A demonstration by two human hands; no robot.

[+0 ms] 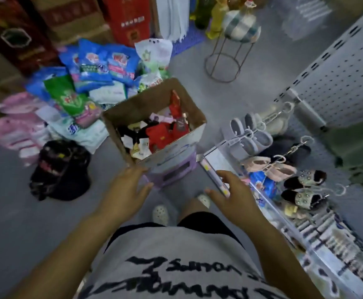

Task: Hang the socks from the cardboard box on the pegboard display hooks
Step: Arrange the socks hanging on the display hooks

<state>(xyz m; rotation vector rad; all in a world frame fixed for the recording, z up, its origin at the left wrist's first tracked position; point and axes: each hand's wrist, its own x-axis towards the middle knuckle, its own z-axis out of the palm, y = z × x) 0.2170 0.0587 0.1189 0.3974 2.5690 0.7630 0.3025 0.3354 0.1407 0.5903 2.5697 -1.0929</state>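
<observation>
Both hands empty. Your left hand (pixel 126 186) is spread at the near corner of the cardboard box (pixel 146 102), contact unclear; your right hand (pixel 230 188) is spread just right of it. Step looks like fetching: socks (pixel 161 132) lie inside the box, so next pinch one pair. Pegboard (pixel 344 78) beyond-right of the box; its hooks (pixel 286 108) are blurred, free ones unreadable.

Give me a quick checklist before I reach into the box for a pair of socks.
1. Left hand free: ok, open, holds nothing.
2. Right hand free: ok, open, holds nothing.
3. Cardboard box open on top: ok, left hand beside its near corner.
4. Socks left inside: ok, red and black ones show.
5. Box steady on the purple stool: cannot tell.
6. Free hook on the pegboard: cannot tell; the hooks in view carry slippers.
</observation>
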